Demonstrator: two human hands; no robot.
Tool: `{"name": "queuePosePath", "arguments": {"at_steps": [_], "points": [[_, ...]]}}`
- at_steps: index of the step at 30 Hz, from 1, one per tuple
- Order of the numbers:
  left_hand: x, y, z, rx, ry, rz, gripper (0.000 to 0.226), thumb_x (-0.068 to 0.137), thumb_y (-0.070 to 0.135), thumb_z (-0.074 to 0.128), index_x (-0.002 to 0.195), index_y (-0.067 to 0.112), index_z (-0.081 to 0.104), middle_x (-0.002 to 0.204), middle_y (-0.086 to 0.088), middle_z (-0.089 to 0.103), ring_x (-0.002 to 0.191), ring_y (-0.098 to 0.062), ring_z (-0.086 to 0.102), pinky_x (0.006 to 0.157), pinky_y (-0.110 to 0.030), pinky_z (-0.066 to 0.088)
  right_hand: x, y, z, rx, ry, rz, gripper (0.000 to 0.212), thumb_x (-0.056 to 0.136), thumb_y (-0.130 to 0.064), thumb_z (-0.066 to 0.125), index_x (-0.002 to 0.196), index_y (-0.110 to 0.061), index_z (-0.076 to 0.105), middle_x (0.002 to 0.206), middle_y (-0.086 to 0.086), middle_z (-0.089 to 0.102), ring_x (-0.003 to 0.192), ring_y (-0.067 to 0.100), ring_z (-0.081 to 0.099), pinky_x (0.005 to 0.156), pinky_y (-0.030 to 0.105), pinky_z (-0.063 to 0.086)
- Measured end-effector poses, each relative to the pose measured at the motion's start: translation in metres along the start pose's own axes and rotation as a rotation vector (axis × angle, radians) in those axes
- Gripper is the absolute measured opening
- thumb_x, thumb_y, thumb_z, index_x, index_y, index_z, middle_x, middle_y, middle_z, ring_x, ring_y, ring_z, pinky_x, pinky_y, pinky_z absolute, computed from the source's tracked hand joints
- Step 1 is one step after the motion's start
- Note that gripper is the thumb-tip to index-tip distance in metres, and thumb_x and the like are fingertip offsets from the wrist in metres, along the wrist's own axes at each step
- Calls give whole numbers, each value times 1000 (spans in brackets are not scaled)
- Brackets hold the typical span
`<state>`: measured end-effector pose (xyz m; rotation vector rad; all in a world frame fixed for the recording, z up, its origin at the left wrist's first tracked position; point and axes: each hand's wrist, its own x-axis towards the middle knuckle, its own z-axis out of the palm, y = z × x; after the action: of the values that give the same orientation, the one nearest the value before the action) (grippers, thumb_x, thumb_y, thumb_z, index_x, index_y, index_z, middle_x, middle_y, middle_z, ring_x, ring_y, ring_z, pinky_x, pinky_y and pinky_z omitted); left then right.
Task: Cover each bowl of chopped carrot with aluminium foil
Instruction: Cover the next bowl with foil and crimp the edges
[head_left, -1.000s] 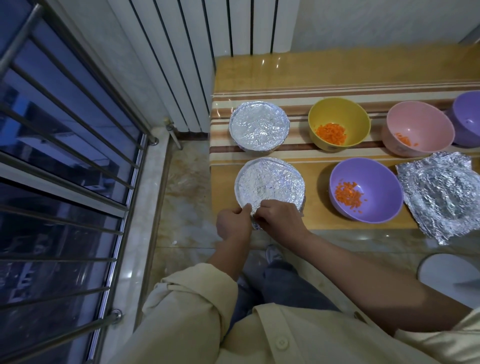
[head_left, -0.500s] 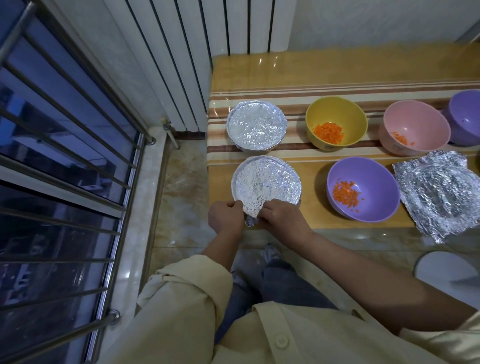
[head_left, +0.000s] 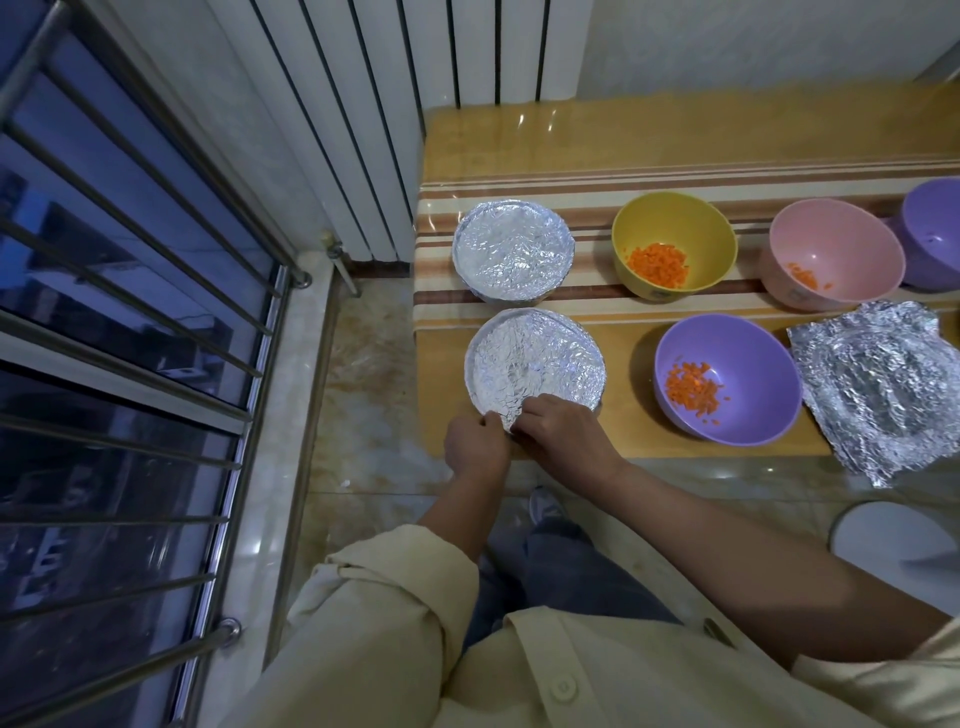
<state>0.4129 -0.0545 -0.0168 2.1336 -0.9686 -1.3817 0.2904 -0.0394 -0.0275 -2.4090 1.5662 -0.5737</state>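
Left hand (head_left: 475, 449) and right hand (head_left: 563, 441): side by side, nearly touching, at the near edge of the yellow wooden table (head_left: 571, 135). Both have fingers curled, pinching the crinkled foil at the near rim of the foil-covered round bowl (head_left: 535, 364). That bowl sits directly ahead of the hands. Foil spans its whole top, contents hidden.

Just right of the hands: open purple plastic bowl (head_left: 753, 358), uncovered, chopped orange carrot (head_left: 691, 387) in the bottom. Further right: loose crumpled sheet of aluminium foil (head_left: 883, 395), lying on the table, near corner past the table edge.

Ahead of the held bowl: second foil-covered round bowl (head_left: 511, 252), top fully wrapped, on the striped part of the table. To its right, in a row: yellow plastic bowl (head_left: 675, 218) with carrot, pink plastic bowl (head_left: 841, 244) with a few pieces, both uncovered. Then another purple bowl (head_left: 935, 234), cut off by the frame, contents can't tell.

Beyond the table: white ribbed radiator (head_left: 415, 104). Left of the hands: barred window (head_left: 130, 312).
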Motion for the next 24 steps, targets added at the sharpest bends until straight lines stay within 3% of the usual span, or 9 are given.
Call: {"name": "queuePosePath", "arguments": {"at_steps": [3,6,11,15,18,20,24], "points": [[10,-11,6,-85,-31,-15,56,66,42,49,83,-7,68,85,-28,70,85,-44,70,81,-56,58,0,0,-1,4,-13,-6,22,81,-17,51,66,-7,63,66,5,55,58,23,53,42,33,42],[27,-21,13,-55,-53,-30,56,61,34,46,89,-10,66,91,-32,68,88,-46,69,81,-58,58,0,1,-1,4,-35,-5,16,78,-14,54,66,-8,63,66,5,55,59,23,53,43,32,42],[23,-13,11,-34,-84,-38,56,66,34,44,94,-8,67,95,-29,70,90,-44,69,82,-55,58,1,0,-3,33,-40,-7,11,76,-11,59,66,-8,64,66,5,56,59,23,54,43,31,41],[4,5,0,-98,-154,-81,34,87,27,58,91,-5,66,87,-28,70,77,-42,71,77,-56,60,1,1,-5,53,-7,-2,25,82,-20,47,68,-8,64,66,4,55,59,22,54,43,31,41],[8,3,1,-61,-122,-76,43,74,25,53,96,-9,67,97,-32,69,91,-44,70,83,-57,58,3,0,-5,48,-17,-5,21,80,-17,51,66,-8,63,65,4,55,58,23,54,43,31,41],[11,0,3,-1,-117,-70,42,77,21,52,98,-13,66,101,-34,68,96,-47,68,85,-58,57,3,0,-4,46,-29,1,16,78,-15,55,64,-9,62,65,4,54,58,23,54,43,31,41],[9,1,0,10,-141,-49,38,77,26,52,86,-7,68,91,-29,70,86,-43,70,82,-54,59,3,0,-3,55,-23,12,22,81,-18,50,66,-9,63,64,4,54,58,23,54,42,33,42]]}}
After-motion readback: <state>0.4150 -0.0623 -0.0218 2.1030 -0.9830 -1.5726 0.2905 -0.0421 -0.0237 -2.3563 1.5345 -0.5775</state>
